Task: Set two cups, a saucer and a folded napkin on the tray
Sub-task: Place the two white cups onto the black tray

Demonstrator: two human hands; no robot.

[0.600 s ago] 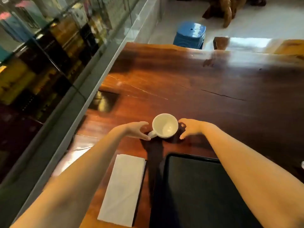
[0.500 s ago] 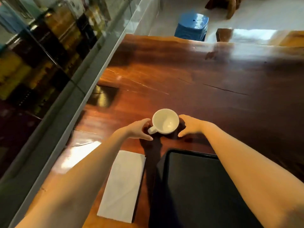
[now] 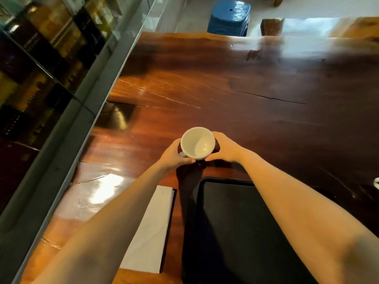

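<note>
Tray point(image 3: 229, 232) bare; L hand point(image 3: 171, 155) & R hand point(image 3: 223, 149) clasp cup point(image 3: 197, 142) at its 12; napkin point(image 3: 150, 232) at 9, nothing placed yet.

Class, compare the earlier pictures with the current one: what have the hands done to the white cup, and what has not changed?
Both hands closed in on the white cup: the left hand now wraps its handle side and the right hand presses the opposite side, where before they sat slightly apart from it. Whether it is lifted cannot be told. The napkin beside the black tray and the tray itself stayed put, with nothing on the tray.
</note>
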